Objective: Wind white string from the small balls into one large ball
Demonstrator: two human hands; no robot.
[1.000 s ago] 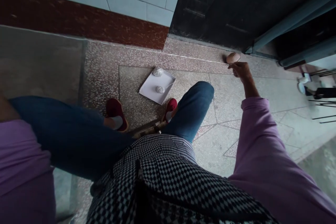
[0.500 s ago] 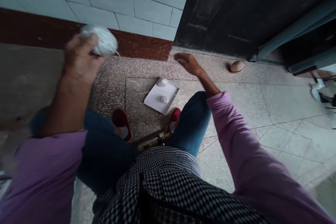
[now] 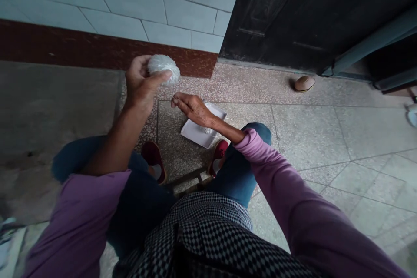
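Note:
My left hand (image 3: 140,84) is closed around a ball of white string (image 3: 163,66), thumb across its near side, held up in front of the wall base. Lower and to the right, my right hand (image 3: 196,110) is closed in a pinch, apart from the ball. Whatever its fingertips hold, if anything, is too fine to make out. Beneath that hand, a shallow white box lid (image 3: 197,137) lies on the floor between my feet. A smaller ball of string (image 3: 206,130) shows partly in it, the rest hidden by my right hand and wrist.
A pale tiled wall (image 3: 146,4) with a red-brown skirting rises ahead, beside a dark door (image 3: 276,17). A rounded tan object (image 3: 304,83) lies on the speckled floor near the door. My red shoes (image 3: 153,158) flank the lid.
My left hand has brought the string ball right and slightly down. My right hand has swung left and down, over the lid, and now covers much of it.

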